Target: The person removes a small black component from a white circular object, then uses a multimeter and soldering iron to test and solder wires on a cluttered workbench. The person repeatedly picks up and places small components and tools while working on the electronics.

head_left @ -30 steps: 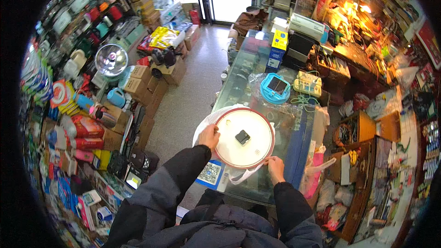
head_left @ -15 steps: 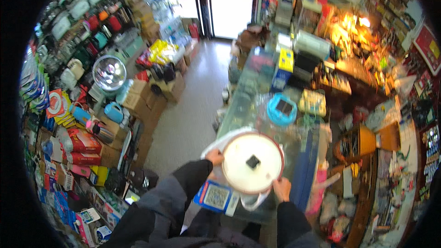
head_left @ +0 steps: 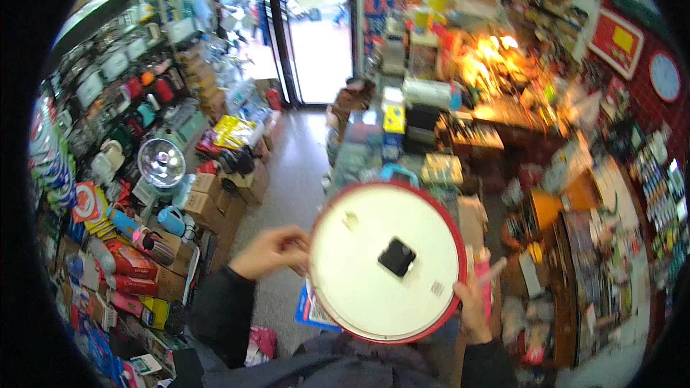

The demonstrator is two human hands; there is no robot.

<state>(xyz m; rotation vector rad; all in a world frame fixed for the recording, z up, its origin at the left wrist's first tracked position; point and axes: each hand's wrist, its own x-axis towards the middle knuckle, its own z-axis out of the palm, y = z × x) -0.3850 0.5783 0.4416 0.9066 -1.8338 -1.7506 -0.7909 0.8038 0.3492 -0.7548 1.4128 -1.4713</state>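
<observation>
A large round drum-like thing (head_left: 374,287) has a cream-white face, a red rim, a black square in its middle and a small printed patch near its right edge. It is raised close before me and tilted, its face toward me. My right hand (head_left: 471,309) grips the rim at the lower right, with the thumb on the face side. My left hand (head_left: 277,253) is beside the left edge, slightly blurred, its fingers loosely bent and apart. Whether its fingertips touch the rim I cannot tell. Below the disc, a blue-edged card (head_left: 313,310) is partly hidden.
A glass counter (head_left: 348,162) runs away behind the disc, carrying a yellow patterned box (head_left: 441,169) and a blue round thing (head_left: 399,172). Cartons (head_left: 205,201) and packed shelves line the left. A grey floor aisle (head_left: 295,151) leads to a bright doorway (head_left: 316,43).
The disc has risen from the counter toward me and looks larger. My left hand has come off its earlier hold and moved left. My right hand still holds the rim. The view has tilted up.
</observation>
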